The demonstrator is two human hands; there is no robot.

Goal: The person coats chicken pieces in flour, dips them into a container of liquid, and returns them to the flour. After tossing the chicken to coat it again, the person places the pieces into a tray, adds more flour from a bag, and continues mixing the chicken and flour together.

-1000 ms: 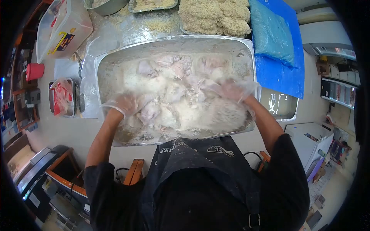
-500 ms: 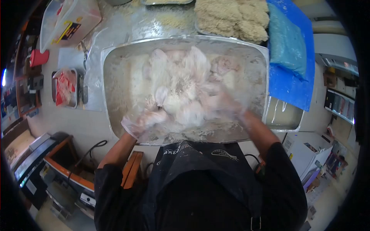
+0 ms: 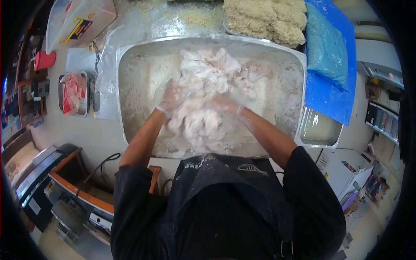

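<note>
A large metal tub [image 3: 302, 86] holds pale raw meat pieces, which look like chicken, thick with white flour. In its middle, my left hand [image 3: 171, 99] and my right hand [image 3: 223, 104], both in clear plastic gloves, come in from either side over the floured meat. Motion smears the fingers of both, and I cannot tell whether they grip a piece. One floured heap [image 3: 203, 125] lies just on my side of the hands. Beyond them sits another floured pile [image 3: 208, 65], with a pinker piece [image 3: 258, 71] to its right.
Behind the tub, a tray is piled with crumb-coated pieces [image 3: 266, 19]. A blue bag [image 3: 327, 47] lies on a blue board [image 3: 333, 102] at the right, above a pan of pale liquid [image 3: 320, 128]. At the left are a clear plastic bin [image 3: 82, 21] and a small tray with a red-and-clear bag [image 3: 73, 93].
Both hands have moved from the tub's near and right areas to its middle, closer together. Floured meat now lies heaped nearer me, and the far pile has shifted.
</note>
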